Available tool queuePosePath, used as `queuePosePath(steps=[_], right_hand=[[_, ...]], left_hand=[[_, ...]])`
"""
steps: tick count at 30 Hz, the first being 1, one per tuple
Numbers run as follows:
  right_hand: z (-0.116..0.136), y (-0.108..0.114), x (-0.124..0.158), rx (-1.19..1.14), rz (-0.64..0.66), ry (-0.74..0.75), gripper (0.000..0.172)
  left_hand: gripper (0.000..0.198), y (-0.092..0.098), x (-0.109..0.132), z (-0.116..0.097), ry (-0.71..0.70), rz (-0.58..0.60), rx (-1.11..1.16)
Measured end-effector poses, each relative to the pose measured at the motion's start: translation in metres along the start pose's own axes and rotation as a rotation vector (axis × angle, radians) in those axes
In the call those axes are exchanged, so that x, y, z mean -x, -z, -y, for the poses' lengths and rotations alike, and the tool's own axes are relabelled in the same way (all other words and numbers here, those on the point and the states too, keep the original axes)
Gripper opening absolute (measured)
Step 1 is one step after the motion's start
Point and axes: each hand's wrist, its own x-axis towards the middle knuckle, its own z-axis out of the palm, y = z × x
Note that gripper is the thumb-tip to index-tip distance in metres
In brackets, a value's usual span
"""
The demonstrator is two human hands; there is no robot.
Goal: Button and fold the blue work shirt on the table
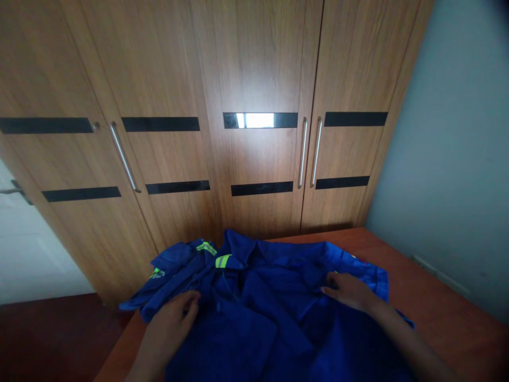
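Observation:
A dark blue work jacket (pixel 246 318) with a collar, buttons and yellow-green reflective strips lies spread and rumpled on a reddish-brown wooden surface (pixel 437 323). My left hand (pixel 173 323) is at its left part, fingers curled and thumb and fingertips close together on the cloth. On the right part, my right hand (pixel 350 291) has its fingers bent and closed on the fabric, with the thumb toward the middle. The fingertips of both hands are partly hidden. A bunched section with reflective strips (pixel 207 248) lies at the far left, and a brighter blue part shows beyond my right hand.
A tall wooden wardrobe (pixel 254 69) with black strips and metal handles (pixel 125 156) stands directly behind the surface. A pale wall (pixel 453 159) rises on the right. At the left are a white door (pixel 32 249) and a dark red floor (pixel 51 334).

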Motion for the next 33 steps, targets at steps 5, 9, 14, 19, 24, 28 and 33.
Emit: queuePosePath(steps=[5, 9, 14, 19, 24, 28, 33], right_hand=[[0.027, -0.011, -0.006, 0.143, -0.063, -0.001, 0.049], [0.036, -0.020, -0.008, 0.180, -0.073, -0.031, 0.038], [0.032, -0.017, -0.015, 0.134, -0.093, -0.080, 0.045], [0.028, -0.014, -0.033, -0.099, -0.193, -0.113, 0.035], [0.021, -0.003, -0.046, -0.278, -0.207, -0.018, 0.033], [0.003, 0.018, -0.049, -0.356, -0.300, -0.044, 0.039], [-0.005, 0.036, -0.048, -0.229, -0.459, -0.143, 0.034]], left_hand=[[0.047, -0.014, -0.017, -0.040, 0.034, 0.040, 0.003], [0.046, -0.047, -0.026, -0.048, -0.048, 0.140, -0.027], [0.057, -0.069, -0.024, -0.044, -0.115, 0.166, -0.029], [0.061, -0.047, -0.022, -0.036, -0.143, 0.157, -0.015], [0.059, 0.004, -0.022, -0.021, -0.140, 0.177, -0.037], [0.058, 0.031, -0.027, -0.008, -0.103, 0.173, -0.082], [0.039, 0.023, -0.036, -0.041, -0.108, -0.021, -0.217]])
